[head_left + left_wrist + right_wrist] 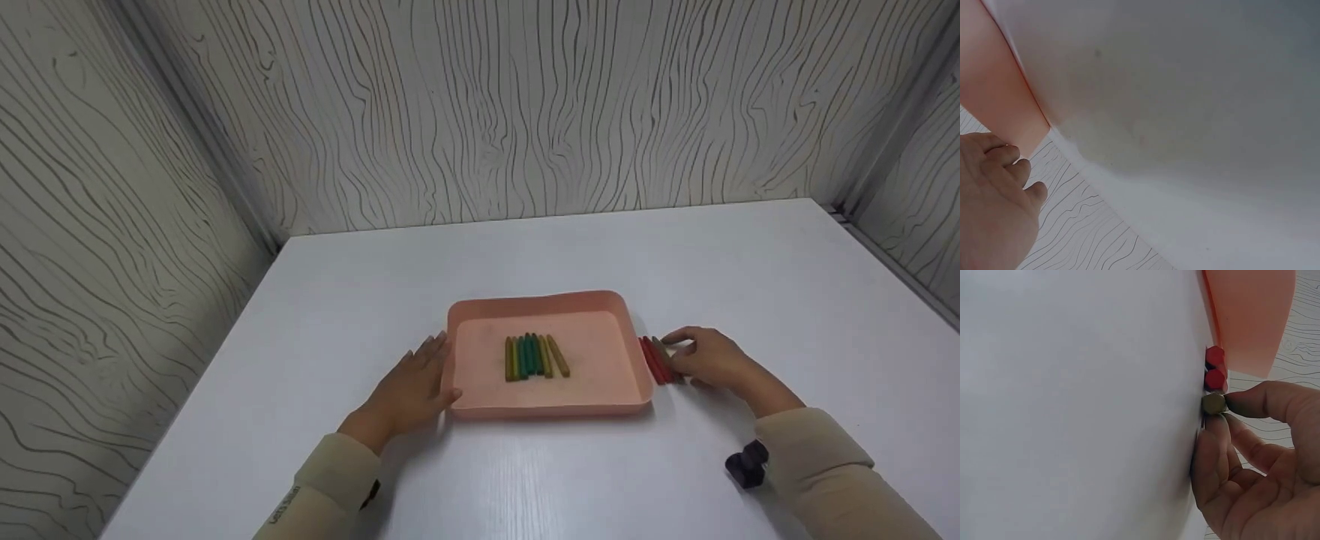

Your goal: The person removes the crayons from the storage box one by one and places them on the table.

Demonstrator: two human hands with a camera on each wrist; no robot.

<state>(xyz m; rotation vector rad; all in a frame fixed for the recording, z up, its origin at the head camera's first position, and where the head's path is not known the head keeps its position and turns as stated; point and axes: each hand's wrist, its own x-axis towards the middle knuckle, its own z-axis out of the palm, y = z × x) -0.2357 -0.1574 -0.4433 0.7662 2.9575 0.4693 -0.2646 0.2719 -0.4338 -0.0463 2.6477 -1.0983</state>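
Note:
A pink tray [585, 411] lies on the white table, with a row of green, yellow and brownish crayons [531, 356] in its middle. My left hand [409, 386] rests against the tray's left side, fingers extended and thumb at the near left corner. Just outside the tray's right wall, two red crayons [652, 361] lie side by side on the table. Beside them is an olive crayon [1214, 404] with a six-sided end. My right hand [712, 360] pinches this one between thumb and fingers; in the head view the fingers partly cover it.
A small dark object [746, 465] sits by the right sleeve, apparently part of the wrist gear. Patterned panels [525, 112] stand behind the table and at both sides. White table surface [525, 480] stretches in front of the tray.

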